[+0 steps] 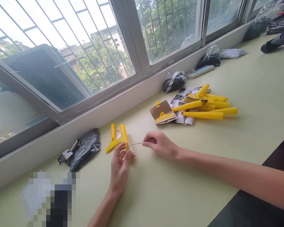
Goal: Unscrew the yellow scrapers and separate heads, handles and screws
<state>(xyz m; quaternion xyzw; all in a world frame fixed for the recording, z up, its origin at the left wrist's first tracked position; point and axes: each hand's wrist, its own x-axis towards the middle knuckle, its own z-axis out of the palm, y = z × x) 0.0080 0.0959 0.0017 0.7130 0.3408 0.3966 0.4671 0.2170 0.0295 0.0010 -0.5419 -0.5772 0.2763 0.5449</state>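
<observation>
The left hand [120, 167] gripped a yellow tool [124, 135] at its head, the thumb and fingers pinched together on it; the handle pointed toward the window-side edge of the counter [194, 183]. The right hand [163, 145] was closed around the dark handle of a screwdriver [135, 144], with the fingers curled inward. The thin shaft ran across to the left hand, its tip at the tool's head; whether it was seated in a screw could not be determined.

A second yellow tool [113, 144] lay just beside the first, nearer the window-side edge. A dark plastic bag [86, 148] and small boxes [67, 156] lay farther left along that edge. Yellow handles [202, 115] lay piled on printed cards between the right hand and the window-side edge, beside a brown card [165, 110]. Beyond them, against that edge, sat a black bag [175, 82] and a white power strip [200, 72].
</observation>
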